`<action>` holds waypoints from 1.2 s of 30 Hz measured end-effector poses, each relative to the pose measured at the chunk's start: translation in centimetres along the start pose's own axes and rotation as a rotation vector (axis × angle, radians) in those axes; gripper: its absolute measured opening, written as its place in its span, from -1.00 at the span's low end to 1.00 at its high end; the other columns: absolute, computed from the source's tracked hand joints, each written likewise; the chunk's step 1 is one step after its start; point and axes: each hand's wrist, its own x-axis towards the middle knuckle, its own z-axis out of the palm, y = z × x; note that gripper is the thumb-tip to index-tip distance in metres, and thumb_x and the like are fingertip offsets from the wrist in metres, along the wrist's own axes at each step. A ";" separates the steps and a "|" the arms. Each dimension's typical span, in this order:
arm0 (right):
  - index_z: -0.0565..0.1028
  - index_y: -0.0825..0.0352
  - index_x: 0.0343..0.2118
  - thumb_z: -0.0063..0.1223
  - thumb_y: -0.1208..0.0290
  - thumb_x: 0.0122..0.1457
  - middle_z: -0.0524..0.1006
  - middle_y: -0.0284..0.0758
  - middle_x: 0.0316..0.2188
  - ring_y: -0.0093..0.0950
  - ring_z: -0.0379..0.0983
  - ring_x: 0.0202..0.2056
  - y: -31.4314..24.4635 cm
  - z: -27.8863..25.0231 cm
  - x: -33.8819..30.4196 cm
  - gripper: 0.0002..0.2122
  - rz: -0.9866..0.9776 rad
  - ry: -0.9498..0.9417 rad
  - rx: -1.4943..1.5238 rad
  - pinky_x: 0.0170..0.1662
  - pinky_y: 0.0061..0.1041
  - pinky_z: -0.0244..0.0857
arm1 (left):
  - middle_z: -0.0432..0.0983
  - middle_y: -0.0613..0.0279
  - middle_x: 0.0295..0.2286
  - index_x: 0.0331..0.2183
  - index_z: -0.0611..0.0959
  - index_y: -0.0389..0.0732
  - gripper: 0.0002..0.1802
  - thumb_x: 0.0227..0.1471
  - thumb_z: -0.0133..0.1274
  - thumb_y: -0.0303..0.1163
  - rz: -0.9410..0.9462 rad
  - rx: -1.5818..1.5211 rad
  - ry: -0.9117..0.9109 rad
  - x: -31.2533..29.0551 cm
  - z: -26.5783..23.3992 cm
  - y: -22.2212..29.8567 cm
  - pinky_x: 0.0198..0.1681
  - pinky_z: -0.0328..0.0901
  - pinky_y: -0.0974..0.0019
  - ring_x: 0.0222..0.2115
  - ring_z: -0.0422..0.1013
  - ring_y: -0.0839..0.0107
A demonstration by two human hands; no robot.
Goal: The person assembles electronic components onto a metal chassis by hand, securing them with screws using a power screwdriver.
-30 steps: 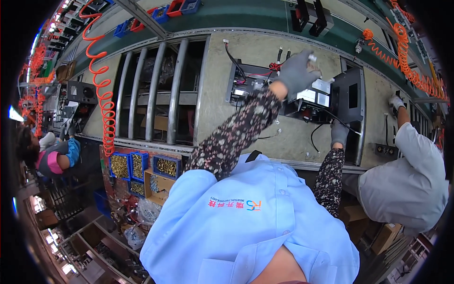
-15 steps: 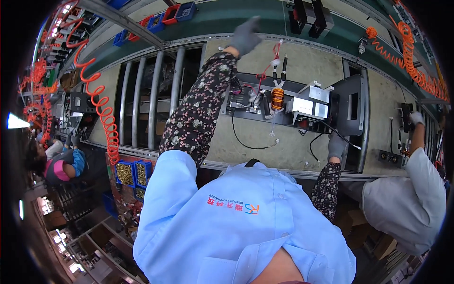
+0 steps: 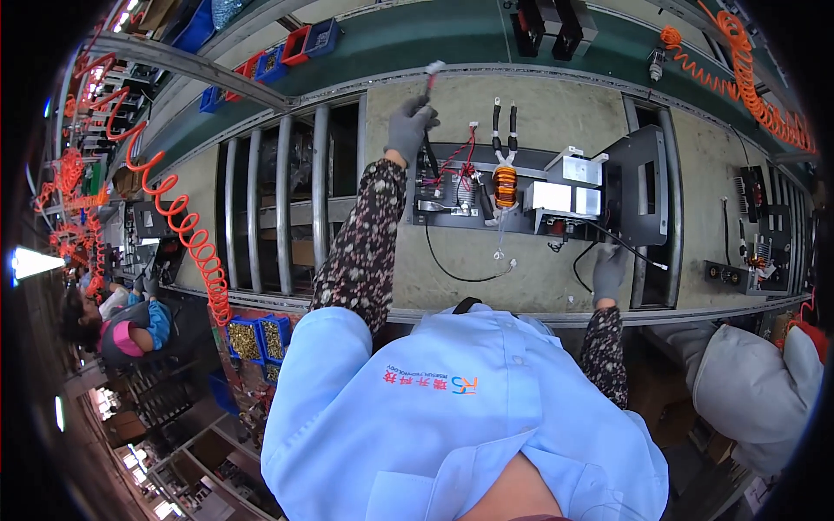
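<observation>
My left hand (image 3: 408, 130), in a grey glove, is closed around a dark cable (image 3: 431, 90) with a pale end that points away from me. Below it lies an open black metal chassis (image 3: 452, 214) with a finned heatsink, red wires (image 3: 460, 162), a copper-wound coil (image 3: 506, 186) and a silver metal box (image 3: 565, 200). Two thick black leads (image 3: 505, 122) stick out beyond the coil. At the near edge of the chassis's black end panel (image 3: 643, 187) rests my gloved right hand (image 3: 610, 273), beside a thin black cable (image 3: 627, 249); its fingertips are partly hidden.
Metal rollers (image 3: 285, 204) lie left of the work board (image 3: 556, 278). Beyond runs a green conveyor (image 3: 417, 43) with parts bins (image 3: 321, 36) and black metal units (image 3: 556, 30). Coiled orange hoses (image 3: 187, 213) hang at both sides. A co-worker's sleeve (image 3: 756, 391) is at right.
My left hand has drawn back from near the conveyor toward the chassis and now grips the dark cable. The red wires lie lower over the heatsink. My right hand stays by the end panel.
</observation>
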 end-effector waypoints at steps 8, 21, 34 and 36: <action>0.40 0.37 -0.32 -0.14 0.14 0.00 0.46 -0.17 -0.47 -0.34 0.39 -0.45 -13.1 -3.2 -5.7 -0.65 -0.155 -0.974 0.105 -0.38 -0.45 0.26 | 0.42 0.08 -0.52 -0.36 0.44 -0.29 -0.74 -0.11 -0.04 -0.31 0.340 0.437 -0.247 -12.1 4.0 5.0 -0.44 0.25 0.32 -0.52 0.37 0.30; 0.48 0.26 -0.55 -0.20 -0.05 -0.02 0.44 -0.16 -0.63 -0.20 0.39 -0.51 -21.2 0.7 -2.6 -0.59 -0.392 -0.438 0.073 -0.48 -0.35 0.23 | 0.43 0.08 -0.59 -0.52 0.49 -0.19 -0.75 -0.25 -0.05 -0.21 0.431 0.651 -0.258 -16.8 5.1 2.5 -0.48 0.23 0.17 -0.52 0.37 0.11; 0.48 0.30 -0.56 -0.01 0.05 -0.09 0.45 -0.27 -0.69 -0.34 0.42 -0.62 -19.8 0.9 -3.6 -0.66 -0.168 -0.369 0.444 -0.53 -0.44 0.25 | 0.43 0.16 -0.57 -0.54 0.58 -0.04 -0.80 -0.33 -0.01 -0.21 0.529 1.239 -0.350 -11.7 6.2 -0.2 -0.43 0.25 0.19 -0.48 0.38 0.17; 0.44 0.42 -0.50 -0.01 0.12 -0.05 0.50 -0.26 -0.59 -0.55 0.43 -0.56 -19.7 -0.4 -3.3 -0.64 -0.025 -0.628 0.609 -0.47 -0.59 0.23 | 0.46 0.12 -0.53 -0.50 0.57 -0.04 -0.80 -0.30 0.00 -0.22 0.292 1.120 -0.216 -11.7 7.0 0.9 -0.37 0.26 0.16 -0.44 0.40 0.14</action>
